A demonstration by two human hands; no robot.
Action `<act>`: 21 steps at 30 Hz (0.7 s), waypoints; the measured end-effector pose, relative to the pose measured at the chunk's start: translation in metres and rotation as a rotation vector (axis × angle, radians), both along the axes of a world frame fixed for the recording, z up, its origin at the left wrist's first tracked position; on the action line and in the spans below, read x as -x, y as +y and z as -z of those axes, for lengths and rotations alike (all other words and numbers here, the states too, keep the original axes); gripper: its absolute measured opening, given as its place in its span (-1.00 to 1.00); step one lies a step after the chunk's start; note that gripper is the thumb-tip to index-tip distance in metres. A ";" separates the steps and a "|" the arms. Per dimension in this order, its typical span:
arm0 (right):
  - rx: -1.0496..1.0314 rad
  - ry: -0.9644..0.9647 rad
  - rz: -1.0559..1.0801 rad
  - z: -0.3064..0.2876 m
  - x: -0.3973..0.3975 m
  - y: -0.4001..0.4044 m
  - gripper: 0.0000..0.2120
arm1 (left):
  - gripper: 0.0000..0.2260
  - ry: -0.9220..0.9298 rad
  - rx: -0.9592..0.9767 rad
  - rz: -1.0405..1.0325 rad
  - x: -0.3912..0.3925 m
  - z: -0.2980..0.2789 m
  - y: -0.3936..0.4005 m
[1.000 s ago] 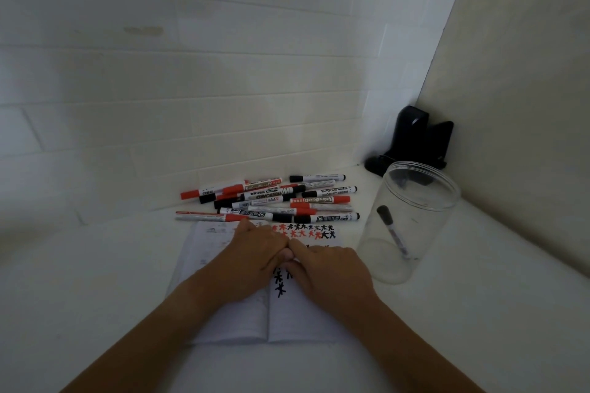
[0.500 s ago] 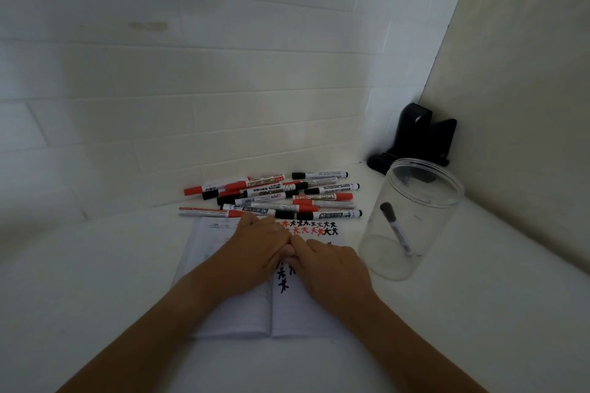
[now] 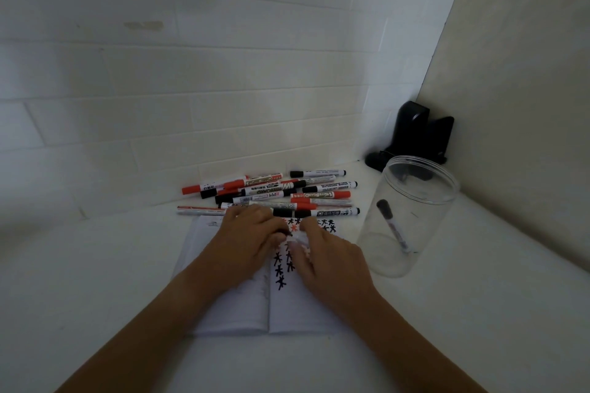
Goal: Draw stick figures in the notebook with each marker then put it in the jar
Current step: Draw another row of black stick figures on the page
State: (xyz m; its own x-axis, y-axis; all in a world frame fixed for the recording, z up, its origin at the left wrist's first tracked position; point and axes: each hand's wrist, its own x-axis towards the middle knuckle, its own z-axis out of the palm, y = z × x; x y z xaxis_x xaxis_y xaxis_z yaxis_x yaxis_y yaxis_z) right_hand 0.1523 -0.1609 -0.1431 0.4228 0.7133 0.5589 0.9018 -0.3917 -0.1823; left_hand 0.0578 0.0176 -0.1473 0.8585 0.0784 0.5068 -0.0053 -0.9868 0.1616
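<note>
An open notebook (image 3: 233, 313) lies on the white counter, with rows of small black and red stick figures (image 3: 282, 268) on its right page. My left hand (image 3: 245, 239) and my right hand (image 3: 332, 262) lie over the notebook with curled fingertips meeting. Together they pinch a small white marker (image 3: 297, 239), which the fingers mostly hide. A pile of several red and black whiteboard markers (image 3: 277, 193) lies just beyond the notebook. To the right stands a clear plastic jar (image 3: 437, 233) with one black-capped marker (image 3: 392, 228) leaning inside.
A black object (image 3: 415, 134) stands in the back corner behind the jar. A white tiled wall runs behind the markers, and a beige wall closes the right side. The counter (image 3: 95, 265) is bare to the left of the notebook.
My hands stay over the notebook. The fingertips, pressed together before, have drawn slightly apart, and a bit of white marker shows between them.
</note>
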 end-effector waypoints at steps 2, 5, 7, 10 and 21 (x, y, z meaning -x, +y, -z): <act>-0.067 0.104 0.007 -0.002 -0.002 -0.003 -0.61 | -0.67 0.106 -0.006 -0.025 0.001 0.006 0.005; -0.288 0.245 -0.094 -0.006 -0.009 -0.012 -0.62 | -0.65 0.210 0.042 -0.004 0.001 0.014 0.009; -0.456 0.484 -0.179 -0.010 -0.012 -0.017 -0.75 | -0.60 0.221 0.080 0.007 0.002 0.017 0.010; -0.571 1.090 -0.319 -0.016 -0.005 -0.019 -0.66 | -0.56 0.222 0.128 -0.001 0.004 0.019 0.009; -0.482 1.201 -0.295 -0.003 0.016 -0.020 -0.84 | -0.47 0.286 0.124 0.045 0.013 0.021 0.010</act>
